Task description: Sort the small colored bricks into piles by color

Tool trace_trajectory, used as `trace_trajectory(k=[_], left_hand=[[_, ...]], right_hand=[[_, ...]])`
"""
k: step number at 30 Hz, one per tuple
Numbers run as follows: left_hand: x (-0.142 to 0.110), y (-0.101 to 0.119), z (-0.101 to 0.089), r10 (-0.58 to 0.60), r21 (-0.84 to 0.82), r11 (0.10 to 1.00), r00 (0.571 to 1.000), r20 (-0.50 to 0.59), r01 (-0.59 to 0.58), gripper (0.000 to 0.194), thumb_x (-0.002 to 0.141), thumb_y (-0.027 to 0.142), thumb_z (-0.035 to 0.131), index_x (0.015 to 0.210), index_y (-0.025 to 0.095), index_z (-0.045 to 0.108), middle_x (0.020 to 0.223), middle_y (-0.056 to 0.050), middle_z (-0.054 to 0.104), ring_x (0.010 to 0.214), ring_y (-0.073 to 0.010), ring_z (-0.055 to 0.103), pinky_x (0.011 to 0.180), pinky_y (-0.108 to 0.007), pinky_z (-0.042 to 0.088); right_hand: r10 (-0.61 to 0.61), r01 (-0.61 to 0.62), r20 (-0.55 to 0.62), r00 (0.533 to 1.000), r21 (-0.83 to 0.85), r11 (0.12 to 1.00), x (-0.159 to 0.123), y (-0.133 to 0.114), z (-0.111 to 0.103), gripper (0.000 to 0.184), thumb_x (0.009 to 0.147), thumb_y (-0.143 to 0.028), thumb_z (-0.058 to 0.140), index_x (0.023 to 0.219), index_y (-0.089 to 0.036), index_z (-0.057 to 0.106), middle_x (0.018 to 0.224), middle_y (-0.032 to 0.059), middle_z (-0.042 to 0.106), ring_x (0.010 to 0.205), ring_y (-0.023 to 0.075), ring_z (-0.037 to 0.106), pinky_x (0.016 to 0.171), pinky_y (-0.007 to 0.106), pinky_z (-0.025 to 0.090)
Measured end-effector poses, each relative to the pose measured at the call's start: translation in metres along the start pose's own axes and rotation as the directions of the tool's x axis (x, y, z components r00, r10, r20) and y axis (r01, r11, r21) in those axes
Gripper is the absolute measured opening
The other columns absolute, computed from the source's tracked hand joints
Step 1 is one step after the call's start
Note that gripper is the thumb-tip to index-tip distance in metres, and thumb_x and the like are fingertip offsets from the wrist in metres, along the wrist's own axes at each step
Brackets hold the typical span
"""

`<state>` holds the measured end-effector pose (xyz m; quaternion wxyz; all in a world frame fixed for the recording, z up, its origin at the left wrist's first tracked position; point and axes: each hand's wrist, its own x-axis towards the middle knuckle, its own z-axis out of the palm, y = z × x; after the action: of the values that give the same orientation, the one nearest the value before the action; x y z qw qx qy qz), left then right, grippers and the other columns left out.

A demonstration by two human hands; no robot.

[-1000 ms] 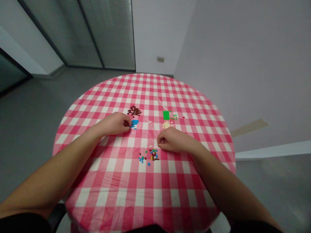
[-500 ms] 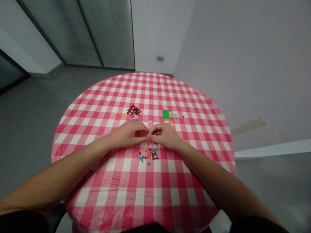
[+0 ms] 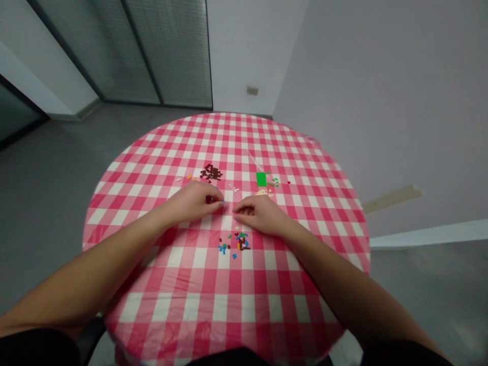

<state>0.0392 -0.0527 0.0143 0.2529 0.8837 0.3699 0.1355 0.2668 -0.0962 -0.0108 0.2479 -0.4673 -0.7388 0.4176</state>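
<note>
My left hand [image 3: 194, 201] is over the blue bricks, with thumb and forefinger closed on a small blue brick [image 3: 223, 202] at their tips. Most of the blue pile lies hidden behind that hand. Just to the right, my right hand [image 3: 261, 214] hovers with its fingers curled and the thumb a little apart from the forefinger; nothing shows between them. Below both hands lies a mixed heap of small toy bricks [image 3: 242, 241] in brown, blue, green and yellow. Cream bricks [image 3: 262, 192] are partly covered by my right hand.
A brown brick pile [image 3: 211, 173] lies beyond my left hand, with yellow pieces [image 3: 190, 177] beside it. White pieces [image 3: 234, 188] lie mid-table. At right are a green plate [image 3: 261, 179], small green bricks [image 3: 275, 181] and a red piece [image 3: 288, 182]. A checked cloth [image 3: 183, 284] covers the round table.
My left hand moved right from the blue bricks to meet my right hand, then drew back slightly left. My right hand shifted a little left, and its fingers have parted.
</note>
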Motion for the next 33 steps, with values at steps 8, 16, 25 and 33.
trace_trajectory(k=[8, 16, 25, 33], left_hand=[[0.001, -0.021, -0.021, -0.237, 0.18, 0.959, 0.969, 0.072, 0.221, 0.015, 0.077, 0.028, 0.064, 0.077, 0.022, 0.078, 0.072, -0.002, 0.075, 0.06, -0.0164, 0.058, 0.058, -0.028, 0.035], [0.001, -0.038, -0.018, -0.29, 0.174, 0.945, 0.956, 0.044, 0.278, 0.019, 0.078, 0.032, 0.062, 0.065, 0.022, 0.072, 0.059, 0.0, 0.068, 0.052, -0.0132, 0.053, 0.052, -0.027, 0.03], [-0.001, -0.015, -0.018, -0.123, 0.023, 0.992, 0.964, 0.238, 0.121, 0.015, 0.081, 0.033, 0.068, 0.073, 0.021, 0.074, 0.071, 0.0, 0.073, 0.063, -0.0137, 0.061, 0.058, -0.024, 0.038], [-0.004, 0.018, 0.014, 0.272, -0.245, 0.95, 0.902, 0.335, -0.195, 0.013, 0.087, 0.019, 0.068, 0.096, 0.02, 0.077, 0.092, -0.006, 0.076, 0.082, -0.0173, 0.068, 0.074, -0.026, 0.047]], right_hand=[[-0.085, 0.141, 0.214, 0.973, -0.263, 0.954, -0.005, -0.006, -0.007, 0.018, 0.089, -0.013, 0.06, 0.089, -0.016, 0.078, 0.09, 0.0077, 0.077, 0.08, 0.0164, 0.068, 0.074, 0.026, 0.047], [-0.141, 0.243, 0.337, 0.931, -0.285, 0.927, -0.006, -0.01, -0.013, 0.021, 0.09, -0.009, 0.06, 0.098, -0.017, 0.078, 0.098, 0.0087, 0.076, 0.087, 0.0179, 0.066, 0.082, 0.03, 0.049], [-0.167, 0.287, 0.38, 0.91, -0.285, 0.915, -0.006, -0.008, -0.013, 0.019, 0.091, -0.01, 0.061, 0.099, -0.016, 0.078, 0.099, 0.0094, 0.076, 0.089, 0.0179, 0.067, 0.083, 0.03, 0.05], [-0.133, 0.122, -0.014, 0.991, -0.301, 0.946, -0.003, 0.004, -0.028, 0.018, 0.093, -0.017, 0.056, 0.097, -0.018, 0.074, 0.098, 0.0086, 0.076, 0.09, 0.0195, 0.067, 0.084, 0.034, 0.05]])
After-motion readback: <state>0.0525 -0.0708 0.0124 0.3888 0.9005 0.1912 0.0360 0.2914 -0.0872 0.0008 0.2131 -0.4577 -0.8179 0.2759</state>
